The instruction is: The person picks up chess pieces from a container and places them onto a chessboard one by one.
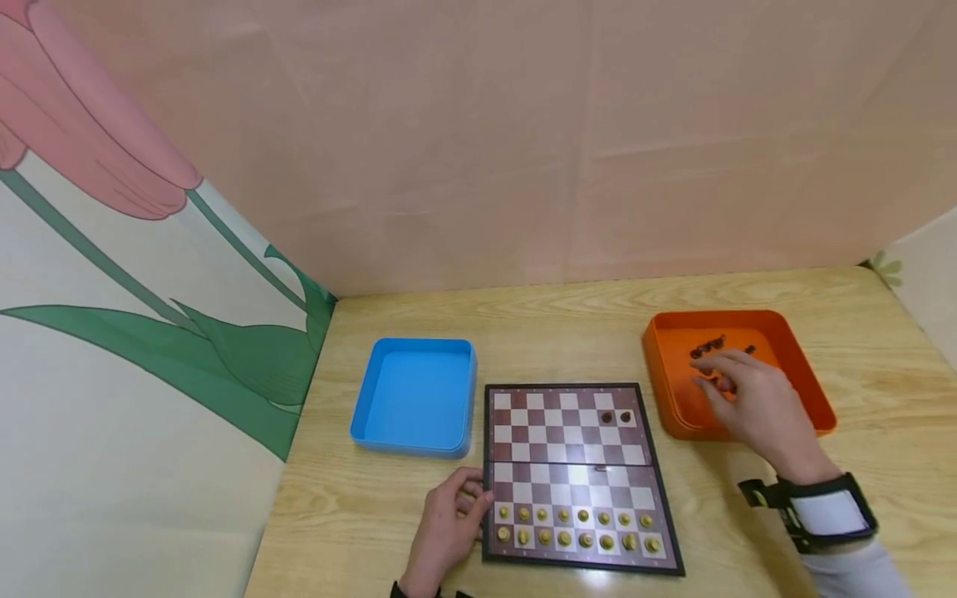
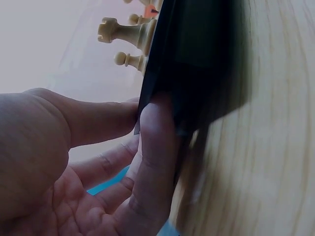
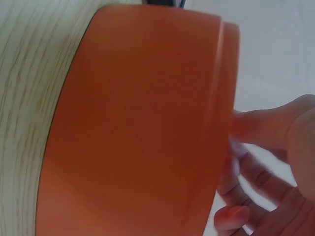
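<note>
Right hand reaching, grasp unclear, into orange tray at right, two dark pieces placed, light rows complete, several left.

No readable text, label, brand or number shows on anything here

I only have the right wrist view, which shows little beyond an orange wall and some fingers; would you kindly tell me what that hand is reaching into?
Observer: The right hand reaches into the orange tray, over dark chess pieces lying inside.
Operator: Thank you. Where is the other hand?
Observer: The left hand rests against the chessboard's near left edge.
Operator: What stands on the board?
Observer: Two rows of light pieces on the near side, and two dark pieces on the far side.
</note>
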`<action>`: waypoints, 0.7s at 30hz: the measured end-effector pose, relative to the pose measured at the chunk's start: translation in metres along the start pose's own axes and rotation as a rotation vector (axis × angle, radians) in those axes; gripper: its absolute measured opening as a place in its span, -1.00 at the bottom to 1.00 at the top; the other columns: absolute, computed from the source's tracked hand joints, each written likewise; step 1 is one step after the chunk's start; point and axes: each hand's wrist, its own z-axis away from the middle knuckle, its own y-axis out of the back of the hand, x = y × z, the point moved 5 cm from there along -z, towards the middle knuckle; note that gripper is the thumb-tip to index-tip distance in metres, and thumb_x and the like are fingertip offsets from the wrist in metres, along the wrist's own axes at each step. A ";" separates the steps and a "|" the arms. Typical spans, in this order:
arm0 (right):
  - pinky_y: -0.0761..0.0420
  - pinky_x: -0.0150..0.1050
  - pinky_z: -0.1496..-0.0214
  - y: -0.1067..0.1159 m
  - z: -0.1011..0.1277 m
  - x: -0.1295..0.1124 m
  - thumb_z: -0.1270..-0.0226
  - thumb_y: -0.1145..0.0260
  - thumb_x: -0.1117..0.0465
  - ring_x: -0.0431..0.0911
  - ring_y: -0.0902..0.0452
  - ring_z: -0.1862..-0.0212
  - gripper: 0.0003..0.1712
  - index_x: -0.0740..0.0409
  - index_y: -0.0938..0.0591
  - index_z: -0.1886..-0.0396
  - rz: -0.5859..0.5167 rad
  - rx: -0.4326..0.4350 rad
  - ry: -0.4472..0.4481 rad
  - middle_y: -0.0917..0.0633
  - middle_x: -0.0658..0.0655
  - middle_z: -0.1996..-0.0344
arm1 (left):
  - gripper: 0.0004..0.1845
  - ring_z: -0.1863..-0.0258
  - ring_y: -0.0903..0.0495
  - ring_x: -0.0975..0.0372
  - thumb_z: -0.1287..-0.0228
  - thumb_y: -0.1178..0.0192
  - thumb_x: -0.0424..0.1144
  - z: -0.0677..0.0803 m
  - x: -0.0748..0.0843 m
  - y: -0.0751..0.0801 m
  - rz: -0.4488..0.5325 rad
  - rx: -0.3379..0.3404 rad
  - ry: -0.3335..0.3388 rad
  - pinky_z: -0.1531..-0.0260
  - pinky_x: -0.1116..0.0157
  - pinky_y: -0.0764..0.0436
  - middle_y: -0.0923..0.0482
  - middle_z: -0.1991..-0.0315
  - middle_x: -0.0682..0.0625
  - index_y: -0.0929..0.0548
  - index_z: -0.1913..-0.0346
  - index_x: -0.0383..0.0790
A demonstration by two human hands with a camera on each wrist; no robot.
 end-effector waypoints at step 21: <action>-0.37 -0.25 0.75 -0.021 0.006 0.042 -0.22 -0.45 0.41 0.03 -0.46 0.49 -0.68 0.35 -0.76 0.01 0.113 -0.203 -0.230 -0.71 0.47 0.09 | -0.69 0.37 -0.67 0.22 -0.51 -0.35 -0.24 -0.001 -0.002 0.000 0.034 0.014 -0.011 0.54 0.33 -0.77 -0.66 0.17 0.00 -0.66 -0.20 -0.23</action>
